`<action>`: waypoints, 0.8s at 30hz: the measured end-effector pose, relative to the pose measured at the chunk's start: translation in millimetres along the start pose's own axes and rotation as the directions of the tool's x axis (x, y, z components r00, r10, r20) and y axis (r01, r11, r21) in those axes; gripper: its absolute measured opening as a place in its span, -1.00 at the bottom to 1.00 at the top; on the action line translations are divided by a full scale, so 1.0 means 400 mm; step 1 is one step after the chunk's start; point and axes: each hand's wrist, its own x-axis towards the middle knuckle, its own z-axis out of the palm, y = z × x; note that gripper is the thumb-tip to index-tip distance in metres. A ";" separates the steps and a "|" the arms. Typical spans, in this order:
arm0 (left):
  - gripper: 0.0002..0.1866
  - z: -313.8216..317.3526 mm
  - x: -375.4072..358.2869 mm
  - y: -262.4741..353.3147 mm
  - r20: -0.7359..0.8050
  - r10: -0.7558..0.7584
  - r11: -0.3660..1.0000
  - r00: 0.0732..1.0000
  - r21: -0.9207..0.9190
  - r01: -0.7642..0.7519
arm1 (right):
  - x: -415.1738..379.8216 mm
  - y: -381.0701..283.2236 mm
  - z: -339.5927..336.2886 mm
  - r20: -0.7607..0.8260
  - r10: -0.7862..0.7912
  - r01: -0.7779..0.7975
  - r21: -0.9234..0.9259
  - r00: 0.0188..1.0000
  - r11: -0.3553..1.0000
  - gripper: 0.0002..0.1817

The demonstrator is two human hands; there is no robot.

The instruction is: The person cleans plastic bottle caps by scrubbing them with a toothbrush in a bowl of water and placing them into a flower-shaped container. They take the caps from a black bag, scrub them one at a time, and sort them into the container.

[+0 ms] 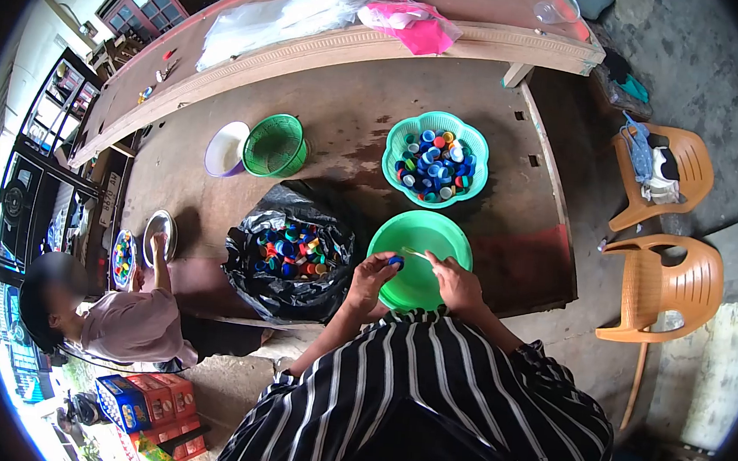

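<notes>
My left hand [371,276] is closed on a blue bottle cap [396,261], held over the left side of a green basin [440,229]. My right hand [458,283] grips a thin pale tool [416,253], its tip pointing left towards the cap; the tip and cap are a little apart. Beyond the basin sits a turquoise scalloped basket [391,150] full of mixed caps, many of them blue. To the left, an open black plastic bag [253,213] holds a heap of colourful caps [289,250].
A green mesh basket [296,144] and a white-purple bucket [216,151] stand at the back left. Another person [132,320] sits left near a metal bowl [170,230] and a tray of caps [124,259]. A raised wooden ledge [331,47] crosses behind; orange chairs [703,287] stand right.
</notes>
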 end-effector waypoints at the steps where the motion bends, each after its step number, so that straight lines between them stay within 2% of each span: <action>1: -0.79 -0.003 0.003 -0.001 -0.016 -0.001 1.000 1.000 0.024 0.001 | 0.003 0.001 -0.008 -0.002 -0.004 0.004 -0.004 1.000 1.000 -0.45; 3: -0.80 -0.005 0.004 -0.009 -0.021 -0.010 1.000 1.000 -0.001 0.010 | -0.002 -0.011 -0.011 -0.159 -0.153 0.169 0.091 0.975 0.981 -0.46; 5: -0.80 -0.008 0.001 -0.016 -0.017 0.025 0.993 1.000 -0.119 -0.027 | -0.008 -0.015 0.009 -0.122 -0.165 0.177 0.102 0.979 0.979 -0.46; 7: -0.79 -0.009 -0.001 -0.016 -0.015 0.013 0.996 1.000 -0.090 -0.015 | -0.004 -0.008 0.005 -0.089 -0.184 0.193 0.095 0.979 0.977 -0.46; 9: -0.79 -0.008 -0.001 -0.016 -0.022 -0.023 0.992 0.999 -0.124 0.020 | 0.003 0.001 -0.008 -0.023 0.008 -0.009 -0.035 1.000 0.999 -0.46; 10: -0.79 -0.005 0.004 -0.014 -0.024 -0.020 0.992 1.000 -0.123 0.017 | 0.001 -0.001 -0.009 -0.076 -0.055 0.059 0.062 0.996 0.996 -0.50; 11: -0.80 -0.001 0.006 -0.015 -0.020 -0.004 0.988 1.000 -0.152 0.001 | 0.000 -0.007 -0.011 -0.074 -0.056 0.061 0.066 0.996 0.996 -0.50; 13: -0.80 -0.008 -0.007 -0.014 -0.021 0.003 0.985 1.000 -0.174 -0.007 | -0.010 -0.025 -0.017 -0.132 -0.322 0.337 0.115 0.937 0.934 -0.49; 14: -0.80 -0.010 -0.006 -0.011 -0.017 -0.008 0.991 1.000 -0.136 0.006 | -0.007 -0.006 0.015 -0.096 -0.230 0.238 0.082 0.968 0.968 -0.48; 15: -0.79 -0.007 -0.002 -0.008 -0.012 -0.017 0.995 1.000 -0.102 0.015 | -0.004 -0.004 0.008 -0.099 -0.231 0.239 0.078 0.968 0.968 -0.48; 17: -0.79 0.001 -0.003 -0.009 -0.001 -0.022 0.993 1.000 -0.115 0.022 | 0.003 0.001 -0.009 0.006 0.011 -0.010 -0.110 1.000 0.994 -0.45; 18: -0.79 0.004 -0.001 -0.007 -0.001 -0.014 0.994 1.000 -0.106 0.014 | 0.000 -0.004 -0.008 -0.085 -0.070 0.073 0.025 0.994 0.997 -0.45; 19: -0.79 0.005 -0.005 -0.004 -0.006 -0.010 0.995 1.000 -0.095 0.009 | 0.000 -0.008 -0.010 -0.084 -0.071 0.074 0.028 0.994 0.997 -0.45; 21: -0.80 -0.003 -0.017 -0.007 -0.040 -0.022 0.994 0.999 -0.104 0.018 | -0.008 -0.030 -0.013 -0.112 -0.335 0.349 0.131 0.935 0.928 -0.51; 22: -0.80 -0.008 -0.014 -0.007 -0.037 -0.039 0.996 0.999 -0.078 0.036 | -0.005 -0.029 -0.003 -0.098 -0.264 0.274 0.112 0.959 0.955 -0.50; 23: -0.80 -0.008 -0.008 -0.010 -0.031 -0.054 0.997 0.998 -0.056 0.052 | 0.004 -0.015 0.003 -0.099 -0.265 0.275 0.108 0.959 0.955 -0.50; 24: -0.79 -0.006 -0.010 -0.017 -0.083 -0.086 0.993 0.993 -0.091 0.078 | 0.019 0.007 0.008 -0.052 -0.171 0.170 -0.026 0.984 0.985 -0.48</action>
